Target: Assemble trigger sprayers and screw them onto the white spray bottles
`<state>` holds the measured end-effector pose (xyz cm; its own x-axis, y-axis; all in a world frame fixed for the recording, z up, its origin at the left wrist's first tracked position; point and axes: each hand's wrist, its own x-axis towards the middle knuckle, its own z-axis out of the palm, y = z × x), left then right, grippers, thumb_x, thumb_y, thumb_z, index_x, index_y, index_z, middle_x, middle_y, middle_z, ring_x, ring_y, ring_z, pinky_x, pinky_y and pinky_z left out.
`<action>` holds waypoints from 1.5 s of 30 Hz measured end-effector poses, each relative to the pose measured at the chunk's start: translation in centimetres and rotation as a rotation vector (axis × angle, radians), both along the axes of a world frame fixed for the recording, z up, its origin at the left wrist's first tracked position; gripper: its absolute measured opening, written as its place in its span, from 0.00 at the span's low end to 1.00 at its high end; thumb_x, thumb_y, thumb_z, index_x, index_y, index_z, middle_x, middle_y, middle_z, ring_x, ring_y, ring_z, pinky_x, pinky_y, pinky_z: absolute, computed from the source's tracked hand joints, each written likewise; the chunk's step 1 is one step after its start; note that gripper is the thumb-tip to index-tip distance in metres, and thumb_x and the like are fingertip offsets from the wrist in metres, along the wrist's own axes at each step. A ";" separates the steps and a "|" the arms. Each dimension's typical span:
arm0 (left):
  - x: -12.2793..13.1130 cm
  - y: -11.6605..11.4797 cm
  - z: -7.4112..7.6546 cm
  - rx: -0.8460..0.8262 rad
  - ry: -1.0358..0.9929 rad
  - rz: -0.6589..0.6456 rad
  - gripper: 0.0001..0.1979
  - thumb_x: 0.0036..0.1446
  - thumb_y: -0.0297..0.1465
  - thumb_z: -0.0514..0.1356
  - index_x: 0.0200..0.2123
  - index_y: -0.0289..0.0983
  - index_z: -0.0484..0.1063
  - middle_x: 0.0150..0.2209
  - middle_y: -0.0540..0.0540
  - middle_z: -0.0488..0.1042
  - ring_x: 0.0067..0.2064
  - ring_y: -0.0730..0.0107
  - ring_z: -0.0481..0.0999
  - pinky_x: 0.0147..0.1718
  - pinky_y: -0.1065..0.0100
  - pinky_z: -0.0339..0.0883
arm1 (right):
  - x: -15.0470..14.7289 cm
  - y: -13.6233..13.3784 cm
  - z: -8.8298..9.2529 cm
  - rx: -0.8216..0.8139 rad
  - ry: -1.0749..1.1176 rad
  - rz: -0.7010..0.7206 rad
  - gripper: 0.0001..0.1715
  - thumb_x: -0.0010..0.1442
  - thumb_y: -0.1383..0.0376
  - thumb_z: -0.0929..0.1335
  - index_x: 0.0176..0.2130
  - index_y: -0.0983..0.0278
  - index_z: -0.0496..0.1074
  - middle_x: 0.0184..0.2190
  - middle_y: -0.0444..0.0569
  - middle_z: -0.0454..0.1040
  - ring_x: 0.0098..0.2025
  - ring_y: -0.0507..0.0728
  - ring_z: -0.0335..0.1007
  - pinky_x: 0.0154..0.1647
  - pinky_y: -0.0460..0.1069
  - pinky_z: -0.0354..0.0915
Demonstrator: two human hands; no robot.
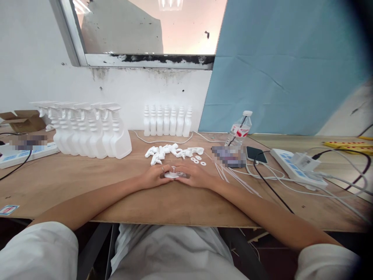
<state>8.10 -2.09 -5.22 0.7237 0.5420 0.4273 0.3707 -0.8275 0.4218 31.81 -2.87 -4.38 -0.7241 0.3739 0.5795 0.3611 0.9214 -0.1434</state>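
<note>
On the brown table [175,206], the left hand [154,175] and right hand [197,174] pinched a small white piece [171,175] between them — its exact shape partly hidden — near loose spray heads [166,149], a two-handed step seemingly calling next for a steady hold.

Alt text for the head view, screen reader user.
A person's left hand and right hand hold a small white piece at a wooden table. Just beyond lie loose spray trigger heads and flat white rings; farther back stand trigger-fitted spray bottles, left, and a row of bottles without triggers, centre.
</note>
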 end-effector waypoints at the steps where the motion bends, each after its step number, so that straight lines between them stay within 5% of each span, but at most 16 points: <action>1: 0.0 0.0 0.0 0.006 -0.004 -0.007 0.16 0.60 0.40 0.58 0.48 0.40 0.69 0.39 0.47 0.76 0.38 0.67 0.75 0.38 0.69 0.66 | 0.0 0.0 0.0 0.001 0.000 0.001 0.13 0.63 0.62 0.66 0.47 0.61 0.70 0.49 0.53 0.75 0.50 0.59 0.73 0.50 0.55 0.70; 14: -0.3 0.4 -0.7 0.101 -0.057 -0.018 0.15 0.61 0.39 0.57 0.46 0.37 0.68 0.40 0.45 0.76 0.40 0.66 0.75 0.40 0.68 0.67 | -1.2 -1.1 0.7 0.000 -0.118 -0.145 0.20 0.63 0.64 0.64 0.55 0.64 0.64 0.54 0.59 0.69 0.55 0.63 0.66 0.54 0.59 0.65; 24: 0.1 -0.2 0.6 -0.035 0.041 0.042 0.14 0.60 0.37 0.57 0.48 0.38 0.67 0.41 0.47 0.75 0.36 0.69 0.73 0.37 0.70 0.65 | -0.3 -0.6 3.2 -0.300 0.017 0.032 0.20 0.64 0.59 0.65 0.55 0.61 0.68 0.55 0.55 0.67 0.55 0.59 0.65 0.56 0.55 0.62; 28: 0.3 0.0 0.4 -0.037 0.075 0.098 0.15 0.59 0.39 0.58 0.46 0.38 0.67 0.37 0.48 0.74 0.35 0.68 0.72 0.34 0.69 0.65 | 2.4 1.4 5.0 -0.315 0.110 -0.310 0.18 0.64 0.58 0.64 0.51 0.61 0.71 0.41 0.51 0.76 0.40 0.56 0.72 0.41 0.50 0.66; 32: 0.2 0.1 0.2 -0.036 0.097 0.105 0.15 0.59 0.40 0.57 0.46 0.39 0.67 0.37 0.48 0.74 0.36 0.67 0.72 0.35 0.69 0.64 | 7.2 4.0 6.0 -0.253 -0.182 -0.803 0.13 0.58 0.64 0.66 0.44 0.64 0.73 0.34 0.51 0.78 0.35 0.58 0.72 0.35 0.47 0.62; 34: 0.3 0.0 0.2 -0.030 0.095 0.102 0.15 0.59 0.39 0.58 0.46 0.39 0.67 0.39 0.47 0.74 0.38 0.65 0.73 0.37 0.68 0.65 | 9.3 5.1 5.7 -0.362 -0.335 -0.953 0.13 0.54 0.68 0.66 0.41 0.66 0.74 0.35 0.53 0.78 0.36 0.58 0.73 0.33 0.47 0.61; 39: 0.4 -0.5 0.6 -0.076 0.050 0.094 0.20 0.58 0.38 0.59 0.51 0.39 0.62 0.45 0.44 0.73 0.43 0.63 0.74 0.41 0.66 0.67 | 11.5 6.8 3.7 -0.547 -0.395 -0.967 0.12 0.43 0.73 0.68 0.32 0.67 0.75 0.18 0.48 0.73 0.22 0.56 0.69 0.25 0.46 0.57; 45: 0.3 -0.7 0.9 -0.080 0.033 0.040 0.22 0.58 0.37 0.59 0.55 0.39 0.60 0.49 0.44 0.72 0.45 0.64 0.74 0.44 0.66 0.67 | 11.2 6.9 3.7 -0.505 -0.189 -0.885 0.07 0.46 0.70 0.66 0.28 0.65 0.73 0.27 0.48 0.75 0.31 0.56 0.70 0.31 0.46 0.59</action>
<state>8.44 -2.76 -4.34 0.7141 0.6019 0.3576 0.4175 -0.7761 0.4726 43.05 4.02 -0.64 -0.1347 0.9844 0.1130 0.9366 0.1637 -0.3097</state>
